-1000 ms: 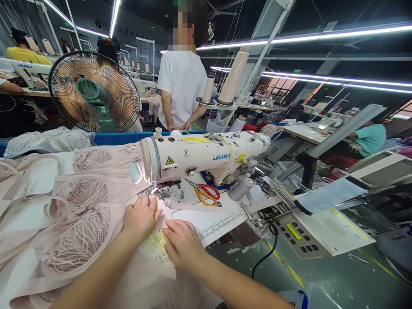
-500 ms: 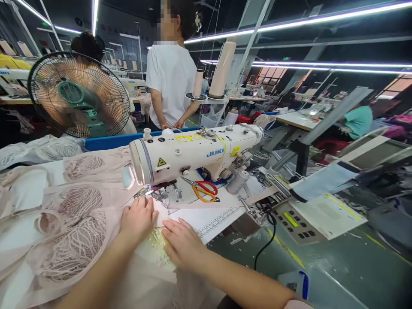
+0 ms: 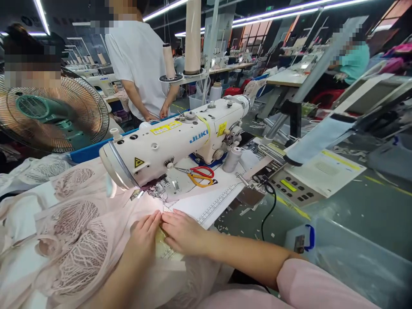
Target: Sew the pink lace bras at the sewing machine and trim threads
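Note:
My left hand [image 3: 143, 238] lies flat, fingers stretched out, on pale pink lace fabric [image 3: 77, 240] spread across the sewing table. My right hand [image 3: 183, 231] rests beside it, fingers extended and touching the left fingertips, pressing the fabric edge over a yellowish ruler strip [image 3: 162, 246]. Both hands sit just in front of the needle area [image 3: 154, 191] of a white JUKI sewing machine [image 3: 174, 139]. The lace pieces pile up to the left of the machine.
Red and yellow scissors [image 3: 199, 175] lie under the machine arm. A control panel [image 3: 291, 189] and cable sit at right. A fan [image 3: 51, 113] stands at back left. A person in a white shirt [image 3: 138, 60] stands behind the machine. Thread cones [image 3: 192, 36] rise above.
The view has tilted down and swung right. Both hands drew back toward me and came together, fingertips now touching; my left hand left the needle area.

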The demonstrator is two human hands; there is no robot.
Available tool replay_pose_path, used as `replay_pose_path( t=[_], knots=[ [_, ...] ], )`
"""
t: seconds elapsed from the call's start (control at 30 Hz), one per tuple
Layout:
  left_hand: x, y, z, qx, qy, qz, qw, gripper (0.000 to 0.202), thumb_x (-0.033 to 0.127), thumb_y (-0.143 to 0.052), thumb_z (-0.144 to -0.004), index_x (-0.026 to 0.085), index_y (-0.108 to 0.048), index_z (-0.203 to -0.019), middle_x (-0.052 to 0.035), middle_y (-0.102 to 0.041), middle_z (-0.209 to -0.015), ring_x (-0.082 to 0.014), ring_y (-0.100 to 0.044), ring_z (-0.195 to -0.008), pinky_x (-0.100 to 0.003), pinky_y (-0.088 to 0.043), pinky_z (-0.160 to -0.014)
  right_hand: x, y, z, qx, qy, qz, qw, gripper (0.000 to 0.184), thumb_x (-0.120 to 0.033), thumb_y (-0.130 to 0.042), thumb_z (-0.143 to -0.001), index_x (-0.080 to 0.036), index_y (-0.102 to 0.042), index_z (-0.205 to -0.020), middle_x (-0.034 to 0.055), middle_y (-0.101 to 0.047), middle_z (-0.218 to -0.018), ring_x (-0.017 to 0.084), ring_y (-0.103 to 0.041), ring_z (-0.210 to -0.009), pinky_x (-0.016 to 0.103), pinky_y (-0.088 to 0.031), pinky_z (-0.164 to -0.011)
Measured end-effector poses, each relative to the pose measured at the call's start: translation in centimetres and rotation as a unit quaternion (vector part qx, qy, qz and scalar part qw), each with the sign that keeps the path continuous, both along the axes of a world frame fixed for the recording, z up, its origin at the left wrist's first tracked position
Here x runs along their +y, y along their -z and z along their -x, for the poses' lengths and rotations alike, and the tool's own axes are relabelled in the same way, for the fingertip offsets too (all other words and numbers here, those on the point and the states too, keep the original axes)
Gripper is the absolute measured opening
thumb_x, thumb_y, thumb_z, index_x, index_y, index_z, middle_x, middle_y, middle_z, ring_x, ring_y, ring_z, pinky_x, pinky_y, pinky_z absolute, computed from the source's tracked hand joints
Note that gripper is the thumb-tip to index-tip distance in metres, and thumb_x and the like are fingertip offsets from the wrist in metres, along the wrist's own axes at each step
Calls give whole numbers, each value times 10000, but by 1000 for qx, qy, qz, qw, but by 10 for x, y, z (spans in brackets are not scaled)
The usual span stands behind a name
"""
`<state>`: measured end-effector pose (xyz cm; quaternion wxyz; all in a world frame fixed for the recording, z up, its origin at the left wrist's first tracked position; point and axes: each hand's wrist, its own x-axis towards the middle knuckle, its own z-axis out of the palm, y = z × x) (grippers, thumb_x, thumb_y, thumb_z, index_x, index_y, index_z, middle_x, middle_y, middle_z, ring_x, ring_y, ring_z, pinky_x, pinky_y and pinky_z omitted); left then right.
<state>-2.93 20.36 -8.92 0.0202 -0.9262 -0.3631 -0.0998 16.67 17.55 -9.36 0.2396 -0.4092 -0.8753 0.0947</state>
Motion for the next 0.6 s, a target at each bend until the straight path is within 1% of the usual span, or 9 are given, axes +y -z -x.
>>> replay_pose_path(
  t=[0.1,0.2,0.3,0.37,0.5,0.6],
  knots=[
    [4,-3,8,-14,30,5,999,609,21,-352,-750,150,-490,-1329,-95,-564,-1334,-232,-542,-1165,-410,-461,-995,0,1,-4,27,4,3,1000,289,-256,-570,-843,-118,-611,-1094,129,-592,-1271,232,-515,-1218,402,-371,-1065],
    [5,-9,10,2,36,6,999,577,12,-367,-753,159,-545,-1282,-91,-556,-1345,-242,-538,-1158,-415,-480,-973,0,2,-7,56,17,5,998,265,-229,-526,-859,-124,-625,-1081,117,-610,-1260,210,-544,-1185,368,-396,-1049],
    [6,-14,11,12,43,8,999,536,17,-359,-775,147,-576,-1248,-96,-557,-1342,-244,-542,-1152,-411,-488,-964,0,3,-8,80,29,-2,996,256,-221,-494,-868,-121,-645,-1049,114,-634,-1228,204,-572,-1148,346,-417,-1035],
    [7,-16,12,15,40,18,999,523,27,-355,-794,156,-578,-1249,-88,-560,-1341,-241,-544,-1150,-405,-494,-956,0,5,-9,93,33,-7,995,254,-222,-481,-873,-124,-653,-1033,112,-645,-1211,202,-579,-1140,345,-428,-1026],
    [14,-18,17,14,20,49,999,545,34,-360,-796,210,-564,-1270,-50,-550,-1356,-230,-536,-1161,-402,-493,-957,0,7,-9,101,30,-2,994,247,-224,-474,-882,-136,-655,-1025,114,-652,-1196,191,-578,-1143,349,-429,-1025],
    [20,-18,20,9,8,61,998,548,30,-336,-788,202,-575,-1251,-43,-554,-1351,-222,-528,-1165,-407,-483,-968,1,6,-9,102,31,0,994,230,-216,-490,-879,-133,-657,-1014,117,-655,-1184,187,-586,-1129,340,-433,-1019]
  ],
)
